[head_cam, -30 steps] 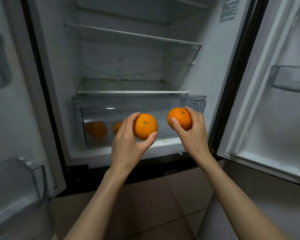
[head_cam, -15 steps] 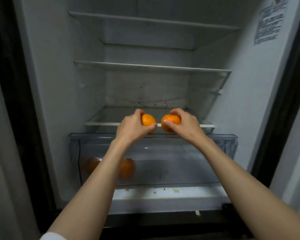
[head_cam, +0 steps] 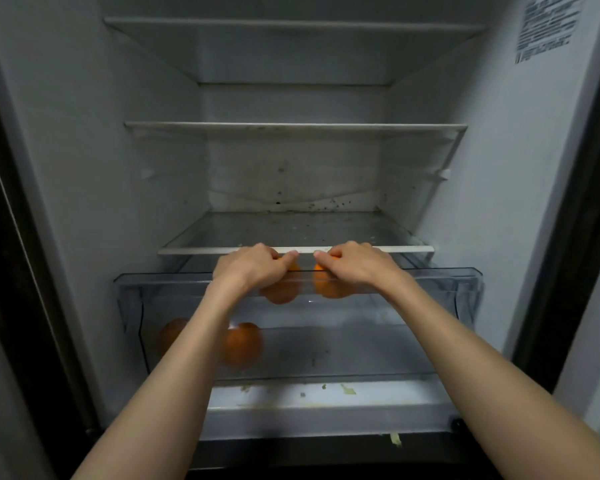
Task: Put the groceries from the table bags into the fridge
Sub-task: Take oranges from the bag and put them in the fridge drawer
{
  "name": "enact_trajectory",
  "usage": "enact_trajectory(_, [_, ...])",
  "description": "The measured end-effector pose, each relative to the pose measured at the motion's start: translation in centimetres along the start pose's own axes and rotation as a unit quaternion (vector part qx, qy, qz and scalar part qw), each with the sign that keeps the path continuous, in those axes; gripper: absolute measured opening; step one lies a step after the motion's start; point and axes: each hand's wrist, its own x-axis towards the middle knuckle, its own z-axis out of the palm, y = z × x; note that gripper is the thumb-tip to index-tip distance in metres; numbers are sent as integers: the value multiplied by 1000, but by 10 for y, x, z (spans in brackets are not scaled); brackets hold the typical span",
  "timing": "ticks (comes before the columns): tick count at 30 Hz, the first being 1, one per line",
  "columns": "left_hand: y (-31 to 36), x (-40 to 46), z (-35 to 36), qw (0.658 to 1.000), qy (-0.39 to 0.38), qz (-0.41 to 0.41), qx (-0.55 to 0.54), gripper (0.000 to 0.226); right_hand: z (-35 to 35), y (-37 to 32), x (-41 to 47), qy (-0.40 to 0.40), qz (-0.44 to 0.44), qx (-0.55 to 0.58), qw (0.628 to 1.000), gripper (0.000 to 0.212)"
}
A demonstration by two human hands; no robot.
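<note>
The fridge stands open in front of me, with a clear crisper drawer (head_cam: 465,292) pulled out at the bottom. My left hand (head_cam: 253,266) grips one orange (head_cam: 281,292) and my right hand (head_cam: 355,266) grips another orange (head_cam: 328,289). Both hands are side by side over the drawer's open top, just under the lowest glass shelf (head_cam: 291,232). The held oranges dip into the drawer and show through its front wall. Two more oranges lie on the drawer floor at the left, one orange (head_cam: 241,342) beside my left forearm and one orange (head_cam: 170,334) further left.
Two more shelves (head_cam: 295,126) sit above, bare. The fridge's side walls (head_cam: 499,188) close in left and right, with a printed label (head_cam: 544,26) at the top right. Small food scraps lie on the white ledge (head_cam: 326,393) under the drawer.
Both hands rose from in front of the drawer, came together over its rim and have lowered the oranges into its top. My view has moved closer to the fridge.
</note>
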Motion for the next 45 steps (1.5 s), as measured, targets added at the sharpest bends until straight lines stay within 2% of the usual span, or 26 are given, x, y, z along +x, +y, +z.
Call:
enact_trajectory(4, [3, -11, 0, 999, 52, 9, -6, 59, 2, -2, -3, -2, 7, -28, 1000, 68])
enact_trajectory(6, [4, -17, 1, 996, 90, 17, 3, 56, 4, -2, -5, 13, -4, -32, 999, 70])
enact_trajectory(9, [4, -24, 8, 983, 177, 37, 11, 52, 8, 0, -14, 80, -32, -25, 996, 60])
enact_trajectory(12, [-1, -33, 19, 958, 264, 111, 17, 47, 15, -1, -27, 177, -50, -54, 982, 56])
enact_trajectory(14, [-7, -44, 26, 954, 256, 155, 29, 59, 25, -2, -35, 237, -63, -87, 966, 62])
enact_trajectory(16, [-15, -60, 32, 956, 238, 165, 43, 67, 38, -3, -45, 261, -90, -67, 959, 68])
enact_trajectory(22, [-44, -140, 44, 953, 248, 167, 57, 61, 81, -11, -118, 303, -136, 37, 943, 63])
enact_trajectory(25, [-63, -197, 51, 960, 228, 156, 46, 61, 104, -32, -164, 283, -158, 41, 945, 68])
enact_trajectory(32, [-131, -357, 106, 983, 156, 89, 41, 58, 171, -102, -293, 154, -185, 59, 969, 75])
enact_trajectory(38, [-208, -505, 120, 993, 65, -87, 46, 60, 230, -170, -386, 25, -258, 82, 962, 75])
enact_trajectory(45, [-307, -637, 87, 956, 92, -277, 37, 62, 272, -317, -451, -60, -413, 113, 902, 76])
